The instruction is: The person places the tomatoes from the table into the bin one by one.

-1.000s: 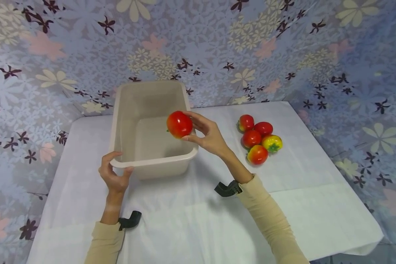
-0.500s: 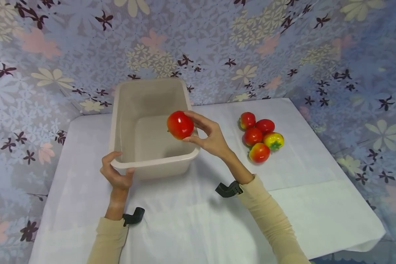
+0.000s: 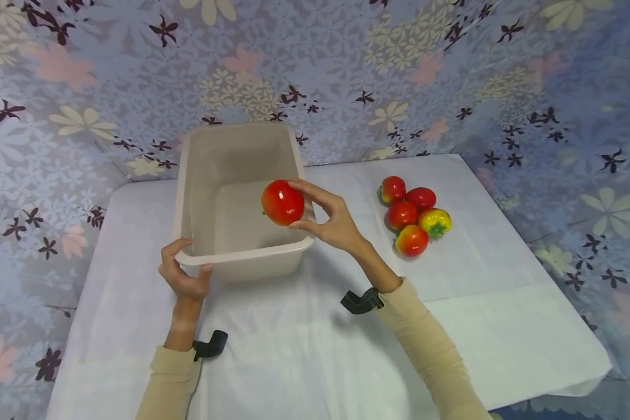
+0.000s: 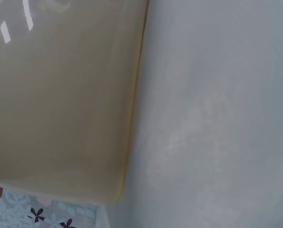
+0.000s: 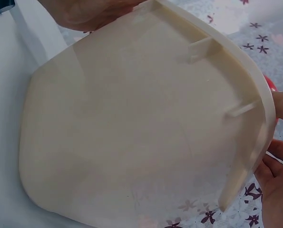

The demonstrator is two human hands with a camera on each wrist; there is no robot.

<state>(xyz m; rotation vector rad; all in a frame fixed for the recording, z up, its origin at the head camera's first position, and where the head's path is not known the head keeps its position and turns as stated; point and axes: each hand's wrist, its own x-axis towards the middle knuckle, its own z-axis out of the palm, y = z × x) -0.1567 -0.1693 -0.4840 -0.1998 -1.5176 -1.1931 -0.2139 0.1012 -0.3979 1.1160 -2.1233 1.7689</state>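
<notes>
My right hand (image 3: 332,219) pinches a glossy red tomato-like fruit (image 3: 282,202) between thumb and fingers, over the right side of a beige plastic tub (image 3: 254,256). Inside the tub, the visible floor is bare. At its near left corner my left hand (image 3: 184,277) grips the rim, thumb outside and fingers over the edge. The left wrist view is mostly filled by the tub's outer wall (image 4: 65,104). In the right wrist view, the tub (image 5: 131,114) hides most of the fruit (image 5: 270,83), and part of my right hand (image 5: 277,190) shows at the right edge.
Right of the tub, several red fruits (image 3: 401,215) and a yellow one (image 3: 434,222) with a green stalk end lie in a cluster. A white cloth (image 3: 483,332) covers the table. Floral fabric (image 3: 346,76) hangs behind and at the sides.
The red fruit in my right hand has shifted slightly left and down over the tub. My left hand keeps its hold on the rim. The cluster of fruits stays as it was.
</notes>
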